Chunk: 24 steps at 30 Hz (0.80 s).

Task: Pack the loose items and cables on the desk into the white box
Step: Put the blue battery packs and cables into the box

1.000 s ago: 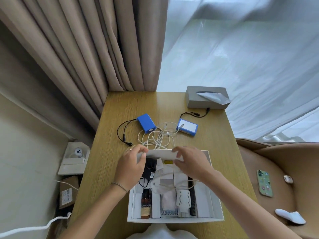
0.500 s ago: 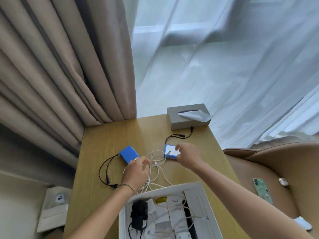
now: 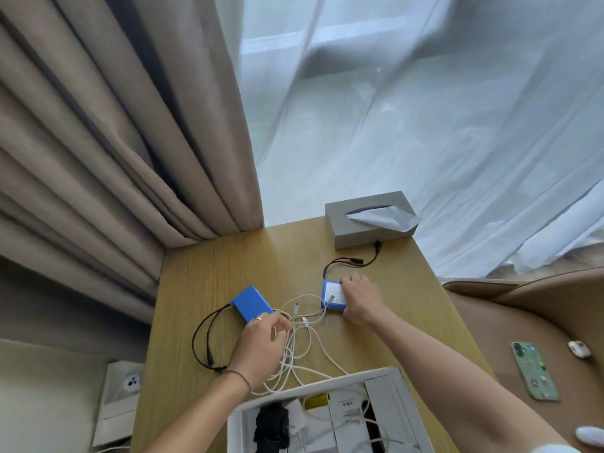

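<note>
The white box (image 3: 407, 400) lies at the near edge of the wooden desk (image 3: 277, 256), holding a black adapter, white packets and a cable. A tangle of white cables (image 3: 304, 348) lies just beyond it. My left hand (image 3: 261, 348) grips these cables, next to a blue pack (image 3: 251, 304) with a black lead (image 3: 204, 341). My right hand (image 3: 361, 300) curls round the right edge of a second blue pack with a white label (image 3: 330, 294), whose black lead (image 3: 354, 261) runs toward the tissue box.
A grey tissue box (image 3: 369, 220) stands at the desk's far right corner. Curtains hang behind the desk. To the right is a tan armchair (image 3: 539, 315) with a green phone (image 3: 534, 371) and a small white item on it. Boxes sit on the floor at left.
Both hands left the white box's far wall and reached out over the desk. The left has closed on the white cables, the right on the labelled blue pack. The view tilted up.
</note>
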Tool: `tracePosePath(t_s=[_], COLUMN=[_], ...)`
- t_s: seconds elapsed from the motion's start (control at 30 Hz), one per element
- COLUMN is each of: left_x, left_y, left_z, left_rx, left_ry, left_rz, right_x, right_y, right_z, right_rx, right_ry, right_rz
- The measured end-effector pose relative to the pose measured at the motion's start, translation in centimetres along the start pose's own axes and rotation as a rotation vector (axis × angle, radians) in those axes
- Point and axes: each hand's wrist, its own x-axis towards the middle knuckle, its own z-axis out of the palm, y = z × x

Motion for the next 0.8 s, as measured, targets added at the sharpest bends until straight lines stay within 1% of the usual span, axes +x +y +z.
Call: tracePosePath(t_s=[0.17,0.23,0.27,0.37,0.5,0.57,0.63,0.67,0.8], left_x=[0.7,1.2,1.4,2.4,2.9,2.7,1.8,1.3,-1.4], left_y=[0.3,1.0,1.6,4.4,9.3,11.4,12.7,13.1,12.7], left_z=[-1.4,-2.2,-2.6,-3.5,-4.6,-4.9,-5.2,-5.4,-6.3], left_rx=[-0.051,-0.056,-0.066,-0.133,-0.25,-0.3,-0.394,-0.464,-0.85], left_ry=[0.002,-0.004,-0.001,0.029,0.146,0.143,0.103,0.063,-0.133], left_rz=[0.072,0.119,0.138,0.181,0.291,0.352,0.374,0.353,0.178], right_x=[-2.0,-3.7,-4.8,-8.6,-13.7,-15.5,-17.1,-17.8,-20.4], right_y=[1.0,1.2,1.2,0.9,0.1,-0.4,-0.7,-0.7,-0.7], right_z=[-1.8,-3.6,-4.8,-8.8,-13.1,-14.2,-14.9,-15.0,-14.7], right_rx=[0.307,0.502,0.637,1.046,1.261,1.429,1.645,1.739,2.0], right_ry=[0.142,0.161,0.146,0.044,-0.122,-0.222,-0.304,-0.341,-0.399], right_rz=[-0.053,-0.1,-0.119,-0.173,-0.313,-0.381,-0.391,-0.388,-0.361])
